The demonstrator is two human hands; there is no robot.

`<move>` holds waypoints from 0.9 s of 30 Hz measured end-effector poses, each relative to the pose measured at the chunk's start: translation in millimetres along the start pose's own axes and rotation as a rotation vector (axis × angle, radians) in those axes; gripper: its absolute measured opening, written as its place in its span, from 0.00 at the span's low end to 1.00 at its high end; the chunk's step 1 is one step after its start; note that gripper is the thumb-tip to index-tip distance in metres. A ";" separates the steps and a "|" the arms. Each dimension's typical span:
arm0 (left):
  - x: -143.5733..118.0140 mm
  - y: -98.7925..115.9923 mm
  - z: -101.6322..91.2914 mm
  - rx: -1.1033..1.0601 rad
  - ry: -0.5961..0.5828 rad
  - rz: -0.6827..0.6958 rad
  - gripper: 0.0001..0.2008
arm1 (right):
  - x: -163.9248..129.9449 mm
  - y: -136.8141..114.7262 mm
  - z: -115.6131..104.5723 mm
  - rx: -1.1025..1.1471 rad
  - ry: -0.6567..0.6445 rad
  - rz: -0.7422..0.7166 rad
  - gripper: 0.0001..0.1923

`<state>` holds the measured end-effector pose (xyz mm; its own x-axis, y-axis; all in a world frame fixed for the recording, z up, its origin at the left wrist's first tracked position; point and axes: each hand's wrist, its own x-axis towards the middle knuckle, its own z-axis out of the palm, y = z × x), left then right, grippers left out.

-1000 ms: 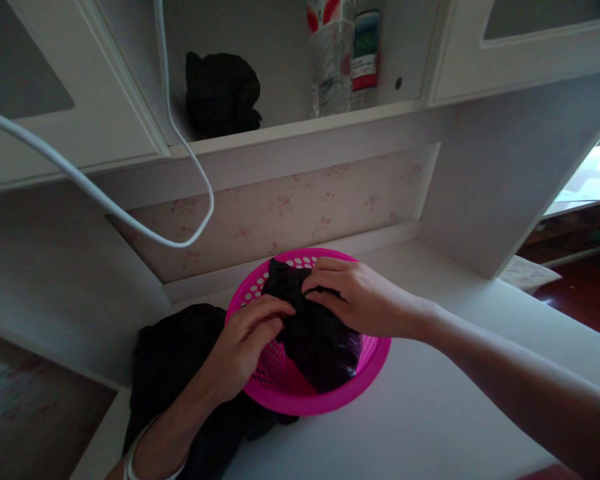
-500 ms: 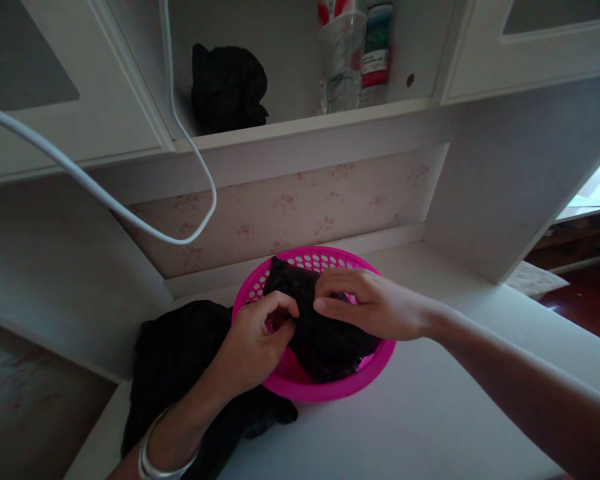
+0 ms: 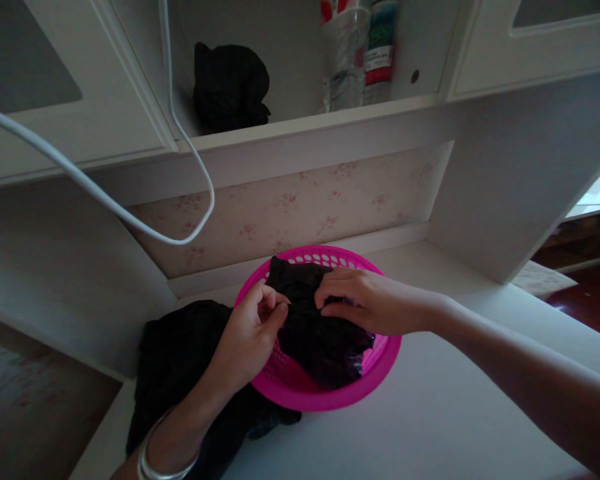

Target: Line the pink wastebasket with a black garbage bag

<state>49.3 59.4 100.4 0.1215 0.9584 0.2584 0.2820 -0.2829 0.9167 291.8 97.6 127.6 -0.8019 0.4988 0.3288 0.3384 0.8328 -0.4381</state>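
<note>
A crumpled black plastic bag (image 3: 315, 340) lies over a pink perforated basket (image 3: 325, 400), which stands on the white surface. My left hand (image 3: 253, 327) pinches the bag's left edge between thumb and forefinger. At the bag's upper right, my right hand (image 3: 360, 300) has its fingers curled onto the plastic, with the fingertips partly hidden in the folds. What the bag contains, if anything, does not show. Left of the basket, partly under my left forearm, spreads a larger black bundle (image 3: 185, 347), either plastic or cloth.
Above is a white cabinet shelf (image 3: 300, 123) bearing another black bundle (image 3: 233, 90), a clear plastic container (image 3: 346, 63) and a tube-like can (image 3: 380, 43). A white cable (image 3: 105, 193) hangs in front on the left. Panels flank the white counter (image 3: 430, 400) on both sides.
My left hand has drawn slightly left and up with the bag's edge, spreading the plastic flatter between my hands. The basket's near rim has shifted slightly toward me.
</note>
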 end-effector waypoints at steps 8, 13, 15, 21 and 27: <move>-2.4 -1.2 1.9 0.114 -0.111 -0.057 0.04 | -10.8 -2.7 -3.0 -0.139 0.008 0.081 0.11; -4.5 7.0 2.8 0.217 -0.273 -0.034 0.12 | -11.2 1.4 1.2 -0.171 0.141 0.179 0.06; -5.5 8.5 3.1 0.261 -0.320 0.045 0.12 | -11.8 4.0 1.5 -0.168 0.172 0.292 0.07; -3.4 -1.3 11.0 0.305 -0.236 0.111 0.15 | -9.2 9.1 -1.2 -0.004 0.146 0.312 0.09; 0.0 2.8 15.2 0.335 -0.228 0.135 0.09 | 1.7 4.7 7.4 0.113 0.289 0.171 0.07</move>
<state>64.5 58.0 98.4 0.3754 0.8893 0.2611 0.5381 -0.4384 0.7199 288.4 100.6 119.9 -0.5604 0.6897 0.4587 0.3866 0.7075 -0.5916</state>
